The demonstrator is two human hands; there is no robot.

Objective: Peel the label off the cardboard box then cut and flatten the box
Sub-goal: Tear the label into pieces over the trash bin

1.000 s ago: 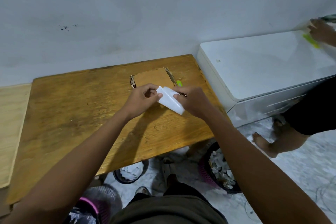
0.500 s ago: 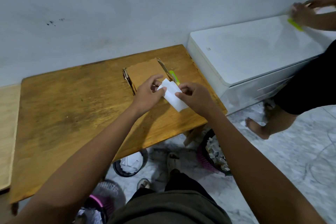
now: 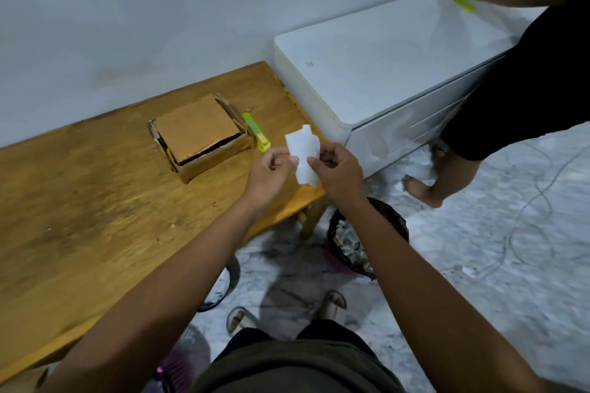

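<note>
Since 0.5 s ago I see both hands have carried the label (image 3: 304, 153) off the cardboard box (image 3: 199, 135) toward the table's right end. The wooden table (image 3: 95, 201) stands against a pale wall, beside a white cabinet (image 3: 367, 73), on a mottled pale floor. I count 1 box, 1 label, 2 green cutters: one (image 3: 255, 132) just right of the box, one (image 3: 462, 2) on the cabinet. My left hand (image 3: 269, 171) and right hand (image 3: 338, 166) pinch the label's edges; its long axis runs away from me, nearly upright. A bin (image 3: 357, 246) sits below.
</note>
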